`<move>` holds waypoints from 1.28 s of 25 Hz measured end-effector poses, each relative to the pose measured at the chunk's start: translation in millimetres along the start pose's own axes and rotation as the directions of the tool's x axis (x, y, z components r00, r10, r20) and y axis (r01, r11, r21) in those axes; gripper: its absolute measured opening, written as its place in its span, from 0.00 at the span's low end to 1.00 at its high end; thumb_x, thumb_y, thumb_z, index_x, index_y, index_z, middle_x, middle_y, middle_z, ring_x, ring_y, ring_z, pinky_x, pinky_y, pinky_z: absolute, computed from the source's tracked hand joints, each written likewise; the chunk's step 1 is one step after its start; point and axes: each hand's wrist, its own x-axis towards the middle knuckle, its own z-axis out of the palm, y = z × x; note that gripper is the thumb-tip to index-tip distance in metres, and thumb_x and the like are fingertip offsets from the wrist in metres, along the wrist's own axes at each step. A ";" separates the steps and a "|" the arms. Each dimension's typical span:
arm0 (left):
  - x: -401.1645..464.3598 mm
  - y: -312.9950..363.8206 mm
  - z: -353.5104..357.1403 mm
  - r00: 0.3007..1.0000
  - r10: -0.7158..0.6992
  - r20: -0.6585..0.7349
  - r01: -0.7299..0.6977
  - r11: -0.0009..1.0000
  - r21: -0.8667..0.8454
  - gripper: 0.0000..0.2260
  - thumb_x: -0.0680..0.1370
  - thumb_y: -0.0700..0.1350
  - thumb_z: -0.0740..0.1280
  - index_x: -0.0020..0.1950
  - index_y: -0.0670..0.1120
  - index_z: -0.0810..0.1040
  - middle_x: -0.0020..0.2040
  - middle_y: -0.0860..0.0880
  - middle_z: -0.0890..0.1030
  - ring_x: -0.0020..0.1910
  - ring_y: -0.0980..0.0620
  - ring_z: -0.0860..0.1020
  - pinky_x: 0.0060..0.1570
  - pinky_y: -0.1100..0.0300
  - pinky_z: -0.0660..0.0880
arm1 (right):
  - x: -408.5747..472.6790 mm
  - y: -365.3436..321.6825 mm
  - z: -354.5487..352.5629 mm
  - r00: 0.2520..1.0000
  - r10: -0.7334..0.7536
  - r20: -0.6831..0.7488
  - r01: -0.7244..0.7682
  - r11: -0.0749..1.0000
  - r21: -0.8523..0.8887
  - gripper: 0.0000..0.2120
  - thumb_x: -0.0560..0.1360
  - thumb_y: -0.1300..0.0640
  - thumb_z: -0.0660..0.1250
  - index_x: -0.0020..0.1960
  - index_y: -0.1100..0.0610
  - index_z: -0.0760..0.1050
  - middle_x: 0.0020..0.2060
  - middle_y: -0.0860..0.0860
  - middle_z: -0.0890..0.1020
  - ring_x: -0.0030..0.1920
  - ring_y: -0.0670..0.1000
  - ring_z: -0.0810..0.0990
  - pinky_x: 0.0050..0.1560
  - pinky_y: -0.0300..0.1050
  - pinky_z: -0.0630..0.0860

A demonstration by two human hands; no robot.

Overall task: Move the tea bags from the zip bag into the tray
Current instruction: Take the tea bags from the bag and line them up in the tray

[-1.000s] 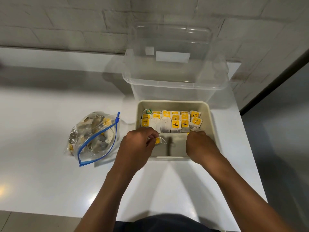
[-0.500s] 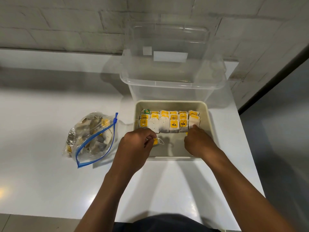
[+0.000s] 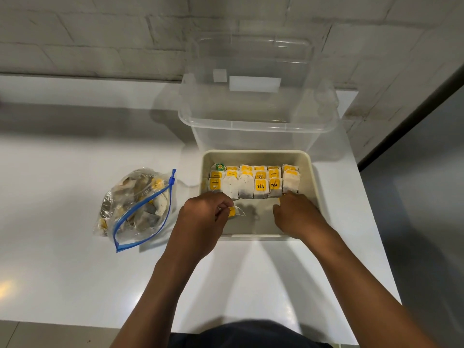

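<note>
Barely anything moved: left hand (image 3: 203, 217) still pinched a yellow paper tag (image 3: 232, 212); right hand (image 3: 296, 214), fingers loose, pressed papery tea bags (image 3: 253, 184) in the beige plastic tray (image 3: 315, 177), front half free.

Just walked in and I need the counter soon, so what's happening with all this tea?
A person is packing tea bags into a beige tray, where they stand in neat rows at the far end. The left hand pinches a yellow tag with its string over the tray's bare near part. The right hand rests against the right end of the front row. A zip bag to the left, open, still holds more tea bags. A clear bin sits behind the tray.
</note>
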 end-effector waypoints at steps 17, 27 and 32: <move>-4.5 0.4 -28.2 0.999 0.026 -0.022 -0.025 0.999 0.028 0.08 0.75 0.43 0.73 0.51 0.55 0.83 0.37 0.66 0.78 0.41 0.63 0.77 0.42 0.72 0.71 | -26.1 -57.9 -4.6 0.882 -0.363 -0.301 0.461 0.801 0.383 0.09 0.74 0.49 0.72 0.54 0.46 0.78 0.47 0.41 0.83 0.45 0.43 0.80 0.47 0.43 0.77; -13.4 -2.2 -40.1 0.982 -0.094 -0.162 0.091 0.996 -0.026 0.09 0.78 0.46 0.70 0.56 0.53 0.75 0.44 0.62 0.79 0.41 0.59 0.78 0.40 0.72 0.72 | 18.5 -61.2 -7.5 0.918 -0.365 -0.152 0.389 0.764 0.515 0.02 0.73 0.58 0.73 0.41 0.53 0.83 0.35 0.46 0.84 0.38 0.42 0.81 0.43 0.39 0.76; -32.2 -18.4 -48.2 0.965 -0.184 -0.185 0.179 0.983 -0.042 0.04 0.78 0.44 0.69 0.51 0.53 0.80 0.42 0.64 0.79 0.42 0.58 0.78 0.38 0.72 0.71 | 42.5 -75.5 13.8 0.936 -0.352 -0.013 0.293 0.757 0.584 0.03 0.74 0.58 0.71 0.41 0.54 0.82 0.33 0.49 0.84 0.34 0.48 0.82 0.33 0.37 0.73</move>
